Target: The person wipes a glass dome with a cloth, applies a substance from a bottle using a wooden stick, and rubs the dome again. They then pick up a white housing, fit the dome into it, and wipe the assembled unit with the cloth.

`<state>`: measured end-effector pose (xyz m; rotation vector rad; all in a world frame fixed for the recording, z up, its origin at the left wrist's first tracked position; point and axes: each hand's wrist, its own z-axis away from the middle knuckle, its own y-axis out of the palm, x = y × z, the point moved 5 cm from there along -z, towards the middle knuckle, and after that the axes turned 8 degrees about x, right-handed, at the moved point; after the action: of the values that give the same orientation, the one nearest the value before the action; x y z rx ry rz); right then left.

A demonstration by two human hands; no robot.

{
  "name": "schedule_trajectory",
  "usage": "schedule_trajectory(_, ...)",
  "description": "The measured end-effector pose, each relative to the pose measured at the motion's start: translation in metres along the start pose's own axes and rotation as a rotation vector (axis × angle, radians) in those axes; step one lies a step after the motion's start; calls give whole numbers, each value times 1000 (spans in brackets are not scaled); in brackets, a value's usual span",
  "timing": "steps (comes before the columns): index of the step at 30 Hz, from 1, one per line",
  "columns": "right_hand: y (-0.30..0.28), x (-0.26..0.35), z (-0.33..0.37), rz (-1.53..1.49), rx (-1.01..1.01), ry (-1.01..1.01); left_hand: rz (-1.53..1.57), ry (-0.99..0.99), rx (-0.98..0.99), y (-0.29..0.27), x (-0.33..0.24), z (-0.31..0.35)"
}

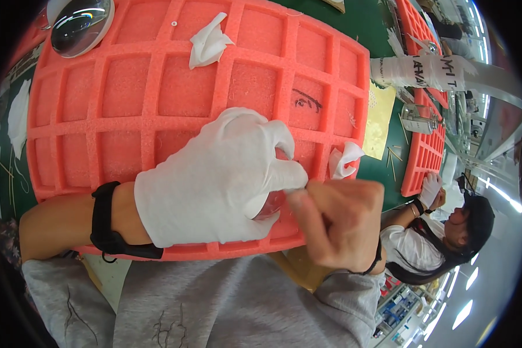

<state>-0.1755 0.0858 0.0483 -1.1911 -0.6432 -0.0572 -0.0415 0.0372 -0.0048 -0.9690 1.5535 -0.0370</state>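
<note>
My left hand (214, 174), in a white glove, is curled over the foam tray's near side. Between its thumb and fingers shows part of a clear, round glass lens (271, 204), mostly hidden by the glove. Bare and closed, my right hand (345, 220) meets the gloved fingertips at the lens. Whatever its pinched fingers hold is hidden. Under both hands lies a red foam tray (151, 124) with square pockets. A crumpled white wipe (346, 160) rests just beyond my right hand, on the tray's right side.
A large domed glass lens (82, 26) sits at the tray's far left corner. Another white wipe (209, 42) lies farther back. At right are yellow paper (379, 119), thin wooden sticks (393, 155), a glass jar (419, 119), a wrapped post (423, 72) and a co-worker (441, 232).
</note>
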Motion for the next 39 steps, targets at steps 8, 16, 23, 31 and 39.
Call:
schedule_trajectory(8,-1,1,-1,38,-38,19,3,-6,33,2,1,2)
schedule_trajectory(16,-2,10,-2,25,-41,18,34,4,19,3,1,3)
schedule_trajectory(23,4,17,0,45,24,-1,16,-7,64,3,1,2)
schedule_trajectory(31,2,20,2,76,11,37,0,-12,35,4,0,5)
schedule_trajectory(39,16,0,15,-298,61,142,-23,-125,46,0,-6,6)
